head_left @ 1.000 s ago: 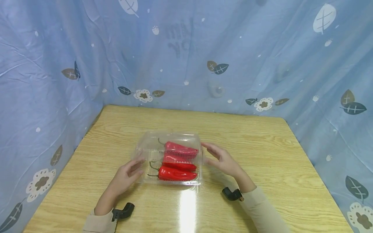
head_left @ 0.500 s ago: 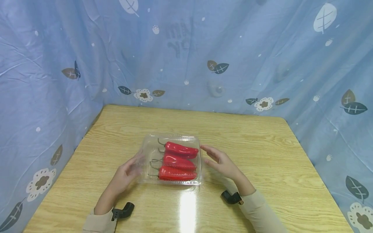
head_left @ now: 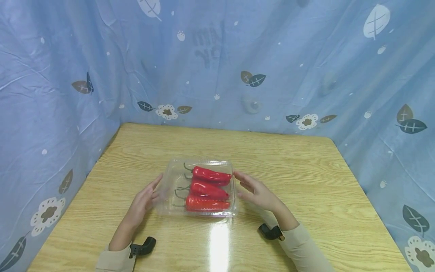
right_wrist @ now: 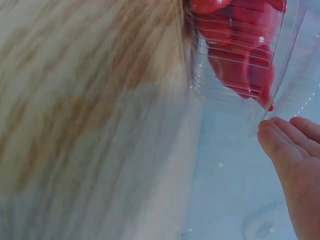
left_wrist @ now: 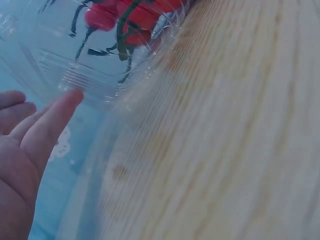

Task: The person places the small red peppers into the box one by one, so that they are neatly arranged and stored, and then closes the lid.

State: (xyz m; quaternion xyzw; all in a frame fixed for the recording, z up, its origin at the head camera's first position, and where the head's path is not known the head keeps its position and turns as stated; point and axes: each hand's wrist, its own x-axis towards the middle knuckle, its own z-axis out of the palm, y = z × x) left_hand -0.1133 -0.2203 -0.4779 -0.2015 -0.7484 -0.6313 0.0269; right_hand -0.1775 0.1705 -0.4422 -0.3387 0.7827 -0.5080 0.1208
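Observation:
A clear plastic clamshell container [head_left: 175, 170] lies on the table with several red peppers [head_left: 209, 189] inside, their green stems pointing left. Its ribbed lid extends over the peppers toward the front edge. My left hand [head_left: 141, 202] is beside the container's left side, fingers straight; in the left wrist view a fingertip is right at the ribbed end wall [left_wrist: 80, 80]. On the other side, my right hand [head_left: 259, 192] has its fingers extended along the right wall, thumb apart. The right wrist view has those fingertips [right_wrist: 270, 127] close at the container's corner rim.
The wood-grain table [head_left: 289, 162] has a light reflection [head_left: 219, 245] in front of the container. A blue patterned curtain [head_left: 217, 68] surrounds the table at the back and sides. Black wrist cameras [head_left: 144, 247] sit at both cuffs.
The clear lid has swung down toward the front, over the nearest peppers. My left hand has drawn slightly left and its fingers have straightened; the right hand has barely moved.

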